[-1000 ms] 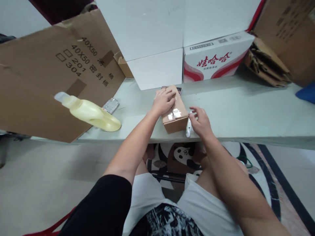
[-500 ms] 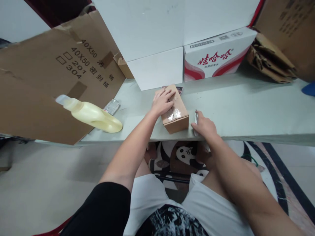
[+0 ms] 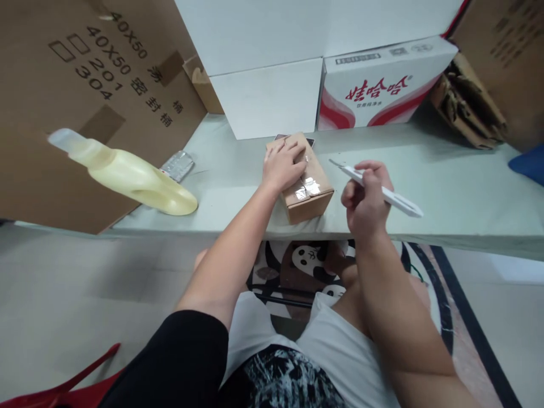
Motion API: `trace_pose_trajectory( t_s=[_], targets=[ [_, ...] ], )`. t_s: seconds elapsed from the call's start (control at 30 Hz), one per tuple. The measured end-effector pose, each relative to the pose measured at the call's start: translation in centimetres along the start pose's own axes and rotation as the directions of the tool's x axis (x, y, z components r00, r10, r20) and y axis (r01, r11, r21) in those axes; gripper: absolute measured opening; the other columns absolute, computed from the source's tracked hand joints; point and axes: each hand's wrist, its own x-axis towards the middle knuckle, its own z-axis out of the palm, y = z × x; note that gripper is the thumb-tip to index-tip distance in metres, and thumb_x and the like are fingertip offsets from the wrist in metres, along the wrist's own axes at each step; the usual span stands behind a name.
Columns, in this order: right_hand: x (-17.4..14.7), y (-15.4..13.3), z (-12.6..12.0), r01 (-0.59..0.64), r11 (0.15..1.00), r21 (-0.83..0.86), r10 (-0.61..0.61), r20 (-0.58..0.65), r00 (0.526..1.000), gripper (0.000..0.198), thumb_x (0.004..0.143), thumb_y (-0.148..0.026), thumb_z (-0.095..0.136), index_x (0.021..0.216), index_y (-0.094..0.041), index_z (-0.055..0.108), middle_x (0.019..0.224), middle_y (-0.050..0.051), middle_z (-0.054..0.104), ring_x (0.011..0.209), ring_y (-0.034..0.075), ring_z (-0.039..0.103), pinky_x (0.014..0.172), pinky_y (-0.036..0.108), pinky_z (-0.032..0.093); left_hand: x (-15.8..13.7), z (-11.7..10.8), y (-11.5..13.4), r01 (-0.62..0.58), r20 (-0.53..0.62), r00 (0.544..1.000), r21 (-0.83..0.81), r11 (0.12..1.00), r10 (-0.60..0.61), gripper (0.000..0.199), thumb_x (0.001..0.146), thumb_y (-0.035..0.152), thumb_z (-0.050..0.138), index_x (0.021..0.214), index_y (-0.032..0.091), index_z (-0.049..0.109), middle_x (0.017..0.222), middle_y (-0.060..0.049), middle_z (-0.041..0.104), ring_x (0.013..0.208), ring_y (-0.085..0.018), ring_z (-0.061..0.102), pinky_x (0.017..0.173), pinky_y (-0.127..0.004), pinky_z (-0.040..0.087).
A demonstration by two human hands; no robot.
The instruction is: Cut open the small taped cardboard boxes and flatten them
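A small brown cardboard box [image 3: 312, 187] lies on the cloth-covered table in front of me, with clear tape along its top seam. My left hand [image 3: 283, 165] rests across its top, fingers spread and thumb apart. To the right of the box, above the table, my right hand [image 3: 369, 195] is closed around a white utility knife [image 3: 402, 202]. The knife's narrow blade end points left toward the box, and its handle sticks out to the right past my fingers. A dark flat item [image 3: 312, 141] shows partly from behind the box's far end.
A pale yellow bottle [image 3: 140, 178] with a whitish cap stands at left, a silver packet [image 3: 177, 165] behind it. Large cardboard [image 3: 38, 124] rises on the left. White boxes [image 3: 267, 102] and a red-and-white carton [image 3: 382, 93] line the back. Folded cardboard [image 3: 467, 107] and a blue object [image 3: 529, 164] are at right.
My right hand has lifted from the table beside the box, raising the utility knife and turning its blade end left. My left hand stays on the box. The view has shifted slightly.
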Motion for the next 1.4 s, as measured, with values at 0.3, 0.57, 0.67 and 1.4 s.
trace_pose_trajectory(
  t_s=[0.3,0.57,0.67,1.4],
  targets=[
    [-0.7,-0.3,0.4,0.087,0.923,-0.375,0.027,0.288,0.957,0.024,0.082,-0.036,0.06,0.099,-0.021,0.065,0.074,0.001,0.072,0.064,0.017,0.067,0.06,0.029,0.053,-0.8,-0.8,0.0,-0.007,-0.121,0.993,-0.063,0.998,-0.001,0.033,0.083,0.023,0.056,0.115,0.022,0.066,0.142,-0.008,0.06,0.135,-0.03,0.049,0.118,-0.047,0.032],
    [-0.9,-0.2,0.2,0.028,0.975,-0.219,0.022,0.221,0.975,0.024,0.08,-0.044,0.07,0.088,-0.023,0.062,0.059,-0.005,0.061,0.051,0.012,0.056,0.052,0.025,0.046,-1.0,-0.7,0.0,0.029,-0.109,0.993,-0.082,0.996,-0.038,0.035,0.081,0.022,0.058,0.115,0.019,0.064,0.13,-0.011,0.064,0.126,-0.031,0.053,0.115,-0.046,0.035],
    [-0.8,0.2,0.2,0.029,0.993,-0.114,-0.007,0.189,0.982,0.024,0.077,-0.043,0.075,0.088,-0.022,0.067,0.073,-0.001,0.068,0.066,0.015,0.066,0.065,0.03,0.055,-1.0,-0.7,0.2,0.031,-0.096,0.995,-0.088,0.996,-0.039,0.034,0.083,0.023,0.056,0.116,0.02,0.063,0.13,-0.011,0.063,0.129,-0.032,0.05,0.116,-0.046,0.034],
    [-4.1,0.6,2.2,0.578,0.58,-0.574,-0.452,0.364,0.815,0.018,0.088,-0.018,0.056,0.098,-0.023,0.07,0.096,0.007,0.072,0.081,0.019,0.07,0.071,0.028,0.055,-0.9,-0.5,0.1,0.025,-0.171,0.984,-0.104,0.994,-0.043,0.027,0.077,0.014,0.061,0.101,0.025,0.062,0.118,-0.006,0.069,0.12,-0.028,0.059,0.112,-0.046,0.041]
  ],
)
